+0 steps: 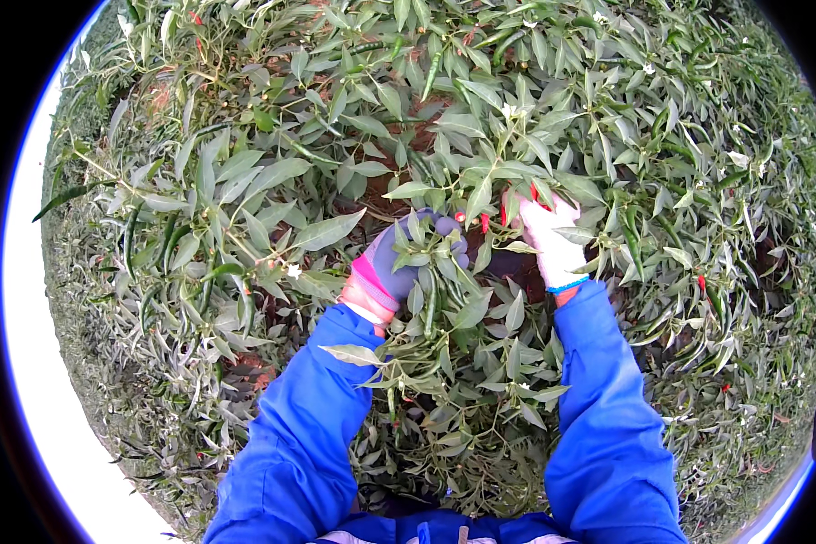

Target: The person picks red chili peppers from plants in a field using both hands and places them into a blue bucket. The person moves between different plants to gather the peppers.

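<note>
My left hand [408,254], in a grey-purple glove with a pink cuff, reaches in among the leaves at the middle of the plant. Its fingers are curled, and leaves cover part of them, so what they hold cannot be made out. A small red tip [460,217] shows beside those fingers. To the right, my right hand [553,240] wears a whitish glove with a blue hem. Its fingers close around a red chili pepper [505,212], partly behind leaves. Between the two hands hangs another red chili pepper [485,223].
Dense chili plants surround both arms. Long green chili peppers hang at the left [131,240], at the top [432,74] and right of my right hand [632,243]. A leafy stem [431,308] crosses in front of my left wrist. Reddish soil [372,195] shows through gaps.
</note>
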Tool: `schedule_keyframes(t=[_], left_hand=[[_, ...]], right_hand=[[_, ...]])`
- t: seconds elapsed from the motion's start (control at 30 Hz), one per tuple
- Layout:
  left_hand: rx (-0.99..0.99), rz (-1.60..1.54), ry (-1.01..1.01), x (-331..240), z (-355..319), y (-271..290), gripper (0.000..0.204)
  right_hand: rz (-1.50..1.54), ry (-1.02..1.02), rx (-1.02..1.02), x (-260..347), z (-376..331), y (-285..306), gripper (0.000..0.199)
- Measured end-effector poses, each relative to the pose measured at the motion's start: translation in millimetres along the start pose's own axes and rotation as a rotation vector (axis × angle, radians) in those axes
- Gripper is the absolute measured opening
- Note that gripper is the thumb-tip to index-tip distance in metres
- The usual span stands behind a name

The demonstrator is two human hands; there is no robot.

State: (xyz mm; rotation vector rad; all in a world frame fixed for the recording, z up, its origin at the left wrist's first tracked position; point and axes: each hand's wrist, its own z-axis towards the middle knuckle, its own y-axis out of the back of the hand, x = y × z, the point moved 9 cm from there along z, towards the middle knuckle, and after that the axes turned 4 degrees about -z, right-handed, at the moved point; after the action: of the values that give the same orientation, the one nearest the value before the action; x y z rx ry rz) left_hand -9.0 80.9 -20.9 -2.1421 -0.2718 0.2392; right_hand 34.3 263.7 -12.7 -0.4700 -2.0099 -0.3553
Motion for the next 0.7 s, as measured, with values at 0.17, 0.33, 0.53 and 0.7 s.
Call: schedule_keyframes(t=[0.17,0.33,0.53,0.7], left_hand=[[0.021,-0.117,-0.07,-11,-5,6,0.027],[0.083,-0.094,-0.105,-11,2,13,0.032],[-0.035,-0.081,-0.113,-5,2,25,0.032],[-0.028,0.053,-0.179,-13,-3,30,0.033]], right_hand=[[0.213,0.193,0.052,35,-10,-16,0.015],[0.431,-0.023,0.097,-2,-29,-19,0.025],[0.149,-0.242,0.121,-15,-12,-34,0.035],[-0.437,0.183,0.045,21,0,-43,0.027]])
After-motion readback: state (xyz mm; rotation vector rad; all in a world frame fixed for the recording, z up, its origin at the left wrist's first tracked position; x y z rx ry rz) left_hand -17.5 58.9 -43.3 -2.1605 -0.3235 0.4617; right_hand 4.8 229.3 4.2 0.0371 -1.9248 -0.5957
